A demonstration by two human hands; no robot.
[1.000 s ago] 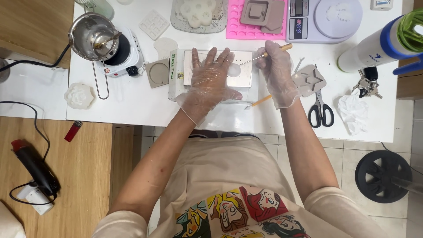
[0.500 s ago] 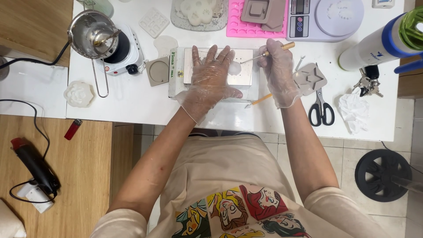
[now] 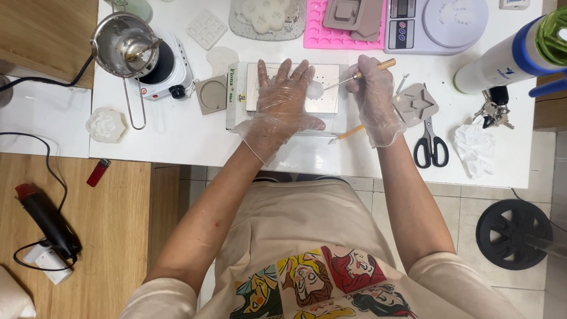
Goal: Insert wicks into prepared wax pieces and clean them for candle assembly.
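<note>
Little has moved since a second ago: both gloved hands sit in the same spots, and only the tool tip has shifted a touch toward the white piece. Left hand (image 3: 283,106) lies flat with fingers spread, its grip released, pressing on the metal plate (image 3: 292,88) that sits on the white desk (image 3: 177,136). Right hand (image 3: 373,97) is clenched in a pen-style grip on a wooden-handled pick (image 3: 360,74), shaft angled left, metal tip just at the small white wax piece (image 3: 315,90) on the plate beside the left fingertips. Cannot tell if the tip actually touches it. A second stick (image 3: 348,133) pokes out under the right hand, near the plate's front edge; whether the hand holds it is hidden. Judgement: fine detail work on the wax piece is under way, with the left hand as a steadying clamp, and the tiny shift suggests small corrective strokes rather than a new step. Around it: hotplate (image 3: 165,68) with steel melting pot (image 3: 123,44) at left, pink mould (image 3: 342,32) and digital scale (image 3: 434,23) at the back, grey star mould (image 3: 415,103) and scissors (image 3: 430,145) just right of the right hand, keys (image 3: 493,109) further right, white flower casting (image 3: 106,125) far left.
</note>
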